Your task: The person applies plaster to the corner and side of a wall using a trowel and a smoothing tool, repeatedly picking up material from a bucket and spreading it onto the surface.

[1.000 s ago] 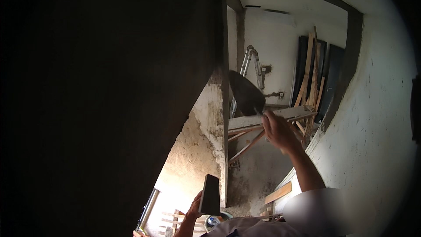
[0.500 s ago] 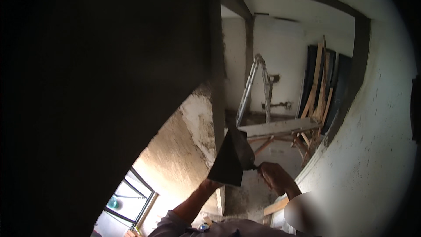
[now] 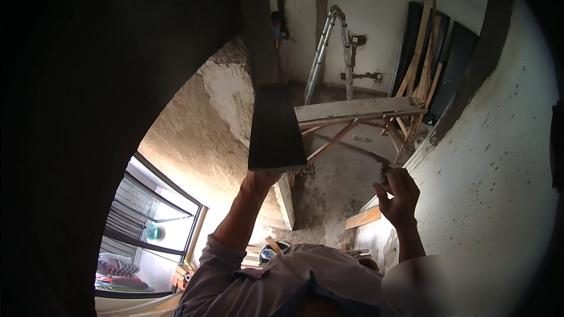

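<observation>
My left hand is closed under a long dark plastering float, its fingers mostly hidden behind it. The float stands up along the edge of the dark, freshly coated wall; whether it touches cannot be told. To the right, apart from it, my right hand grips the handle of a trowel. The thin blade points left and is seen nearly edge-on. Grey mortar seems to cling near its handle.
A plank scaffold on wooden trestles stands ahead, with an aluminium ladder behind. Boards lean at the far right. Close on my right is a white wall. A window lies lower left. Another person shows partly beyond the wall edge.
The trowel was against the float; now it is apart, with my right hand moved right and up. The float has moved left and up. The view has shifted downward.
</observation>
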`<state>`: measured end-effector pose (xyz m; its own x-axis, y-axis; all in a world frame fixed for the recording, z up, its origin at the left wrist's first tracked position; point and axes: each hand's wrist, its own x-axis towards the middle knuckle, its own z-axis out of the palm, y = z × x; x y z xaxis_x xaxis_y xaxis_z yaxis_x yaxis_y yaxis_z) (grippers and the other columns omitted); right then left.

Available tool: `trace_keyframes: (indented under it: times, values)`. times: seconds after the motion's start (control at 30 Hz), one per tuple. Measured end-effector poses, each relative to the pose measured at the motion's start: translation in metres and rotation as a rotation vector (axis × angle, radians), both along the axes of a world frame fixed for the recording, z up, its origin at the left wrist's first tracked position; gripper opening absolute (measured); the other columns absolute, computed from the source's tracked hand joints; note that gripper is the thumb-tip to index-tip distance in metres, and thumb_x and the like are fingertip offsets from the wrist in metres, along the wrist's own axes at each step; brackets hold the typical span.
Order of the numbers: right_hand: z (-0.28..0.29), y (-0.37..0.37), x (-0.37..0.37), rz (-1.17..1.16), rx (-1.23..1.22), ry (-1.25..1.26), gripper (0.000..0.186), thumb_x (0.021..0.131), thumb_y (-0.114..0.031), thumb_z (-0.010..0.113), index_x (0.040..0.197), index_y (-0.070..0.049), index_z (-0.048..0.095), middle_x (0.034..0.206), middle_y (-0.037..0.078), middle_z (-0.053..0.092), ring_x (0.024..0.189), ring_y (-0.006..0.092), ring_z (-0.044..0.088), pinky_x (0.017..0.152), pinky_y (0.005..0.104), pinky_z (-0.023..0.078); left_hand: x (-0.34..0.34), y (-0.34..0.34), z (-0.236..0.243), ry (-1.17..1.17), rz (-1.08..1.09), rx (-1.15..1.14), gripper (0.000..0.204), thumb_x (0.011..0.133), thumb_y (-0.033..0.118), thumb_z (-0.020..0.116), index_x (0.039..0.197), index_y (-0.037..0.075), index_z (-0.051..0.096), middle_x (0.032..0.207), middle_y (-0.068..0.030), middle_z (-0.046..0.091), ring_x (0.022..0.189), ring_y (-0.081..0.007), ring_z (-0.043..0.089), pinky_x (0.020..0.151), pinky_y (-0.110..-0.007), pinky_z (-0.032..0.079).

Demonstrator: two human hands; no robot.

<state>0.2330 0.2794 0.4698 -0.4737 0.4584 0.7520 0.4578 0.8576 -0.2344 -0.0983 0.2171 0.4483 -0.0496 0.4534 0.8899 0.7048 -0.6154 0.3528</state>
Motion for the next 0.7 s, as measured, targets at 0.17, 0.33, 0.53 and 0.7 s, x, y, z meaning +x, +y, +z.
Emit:
trace_keyframes:
  times: [0.17,0.33,0.53,0.7]
  values:
    - [-0.024,0.002,-0.005,-0.054,0.244,-0.034,0.028,0.075,-0.011,0.072,0.100,-0.003,0.066,0.089,0.010,0.054,0.078,0.0269,0.053,0.070,0.0390,0.042,0.000,-0.005,-0.008,-0.133,-0.013,-0.060,0.041,0.080,0.013,0.078,0.114,0.000,0.062,0.112,-0.0140,0.064,0.102,-0.0293,0.063,0.087,-0.038,0.052]
    - [-0.020,0.027,-0.033,0.013,0.289,0.039,0.035,0.074,-0.010,0.072,0.108,-0.005,0.065,0.090,0.010,0.055,0.080,0.0287,0.053,0.072,0.0418,0.042,-0.022,-0.029,-0.060,-0.643,-0.302,-0.419,0.060,0.087,0.029,0.070,0.135,0.002,0.045,0.131,-0.0156,0.054,0.119,-0.0265,0.055,0.098,-0.039,0.047]
    - [0.047,0.056,-0.083,0.176,0.099,0.260,0.037,0.083,-0.024,0.071,0.112,-0.003,0.061,0.086,0.014,0.058,0.080,0.0331,0.059,0.069,0.0427,0.046,0.009,-0.057,-0.021,-0.638,-0.713,-0.189,0.062,0.100,0.037,0.050,0.149,0.004,0.030,0.144,-0.0113,0.045,0.129,-0.0214,0.047,0.106,-0.036,0.042]
    - [0.181,0.056,-0.165,0.437,-0.252,0.246,0.030,0.093,-0.029,0.061,0.100,0.000,0.058,0.072,0.012,0.059,0.065,0.0228,0.061,0.060,0.0373,0.048,-0.016,-0.087,-0.042,-0.777,-0.605,-0.355,0.065,0.096,0.046,0.054,0.144,0.004,0.040,0.134,-0.0096,0.052,0.120,-0.0172,0.051,0.100,-0.033,0.043]
